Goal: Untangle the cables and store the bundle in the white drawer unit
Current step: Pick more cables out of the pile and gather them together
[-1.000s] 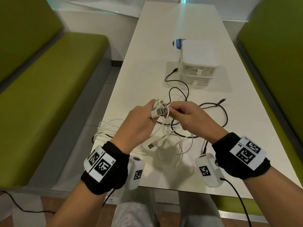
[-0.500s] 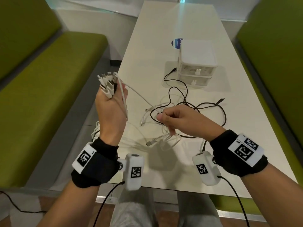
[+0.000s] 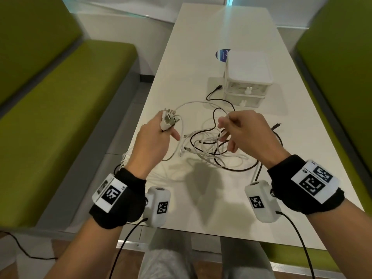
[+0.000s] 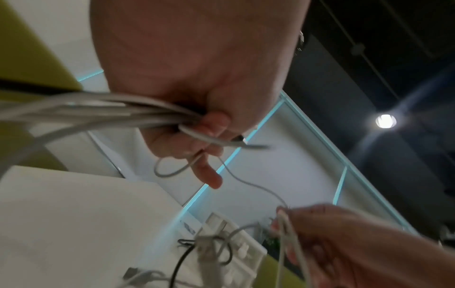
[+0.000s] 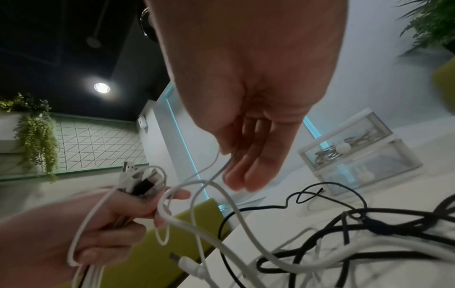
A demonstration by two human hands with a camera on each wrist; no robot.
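White cables (image 3: 209, 150) pinched in two hands, left (image 3: 153, 141) and right (image 3: 247, 133); one two-drawer unit (image 3: 248, 79) beyond.

White table (image 3: 201, 47) down the middle, olive-green benches (image 3: 60, 117) on both sides. White cables (image 3: 209, 141) and black cables (image 3: 237, 169) lie mixed in one tangle, and the plugs (image 3: 168, 120) bunched in the left hand (image 3: 150, 144) are white with silver tips. The drawer unit (image 3: 248, 77) has a white top and frame with clear, frosted fronts, each carrying a small white rabbit-shaped knob (image 3: 249, 90). Behind it, a round blue sticker (image 3: 222, 54) with white lettering. Black wristbands (image 3: 120, 202) on both arms, each bearing white blocks printed with black-and-white square code patterns. Grey trousers (image 3: 167, 258) at the bottom edge.
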